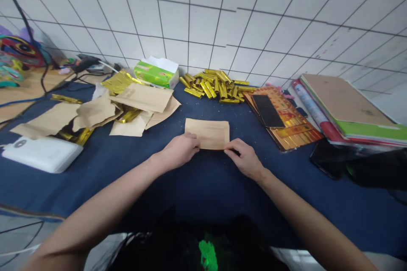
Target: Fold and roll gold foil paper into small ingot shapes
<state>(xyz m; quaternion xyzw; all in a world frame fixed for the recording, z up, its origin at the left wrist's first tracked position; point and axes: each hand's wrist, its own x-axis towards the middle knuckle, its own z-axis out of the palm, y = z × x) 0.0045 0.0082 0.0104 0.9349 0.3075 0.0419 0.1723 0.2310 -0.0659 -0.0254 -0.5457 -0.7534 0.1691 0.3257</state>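
A small sheet of brown paper [210, 133] lies on the dark blue cloth in front of me, its near edge slightly turned. My left hand [183, 148] has its fingers closed on the paper's lower left corner. At the lower right corner, my right hand [243, 156] pinches the paper between thumb and fingers. Beyond it rests a pile of rolled gold foil pieces [219, 86]. More brown paper sheets [143, 96] lie loosely stacked to the left, with gold foil [119, 81] among them.
A white power bank-like device [43, 154] sits at the left. A green tissue pack [155, 73] stands by the tiled wall. To the right are a black phone [268, 111] on orange-gold packets [295, 125], and stacked books [352, 101]. Cables run along the left.
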